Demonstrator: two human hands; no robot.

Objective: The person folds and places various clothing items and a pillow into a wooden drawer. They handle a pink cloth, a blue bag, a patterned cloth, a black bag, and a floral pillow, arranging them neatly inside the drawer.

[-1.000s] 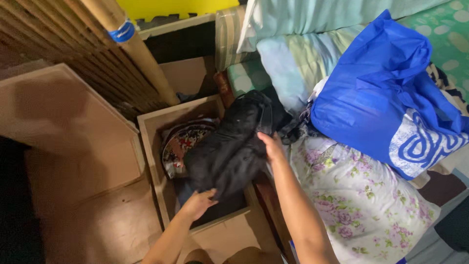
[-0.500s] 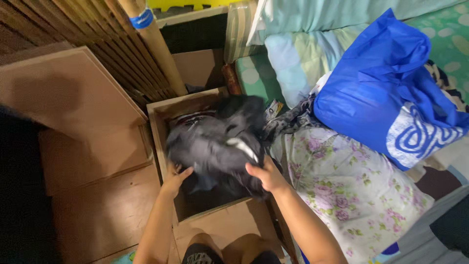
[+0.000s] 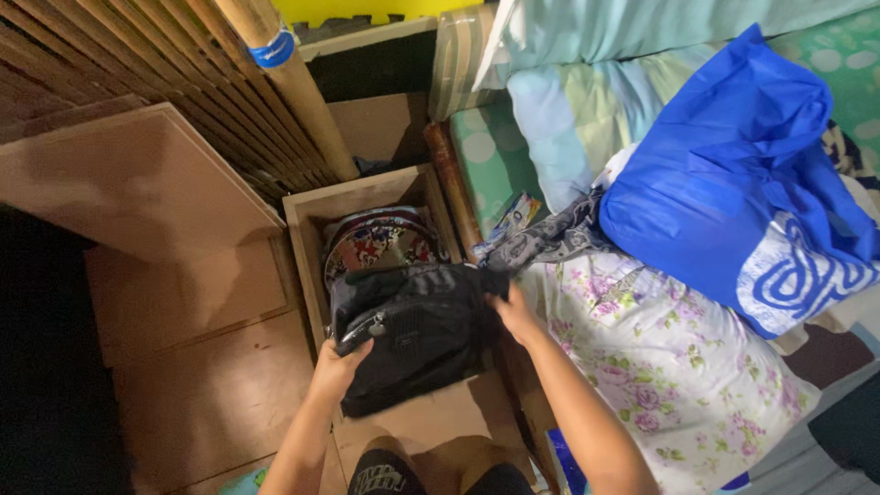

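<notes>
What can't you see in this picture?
All in the head view:
- Bottom of the wooden box: covered by the black bag and a patterned cloth.
- Left hand fingertips: tucked under the bag.
- Right hand fingertips: hidden at the bag's edge.
- Inside the blue bag: its fabric hides it.
- Small packet: too small to tell.
- Dark left side: too dim to make out.

Both hands hold a black bag [image 3: 412, 335] over a wooden box [image 3: 307, 238]. Left hand [image 3: 339, 367] grips at seven o'clock, right hand [image 3: 515, 314] at three o'clock.
</notes>
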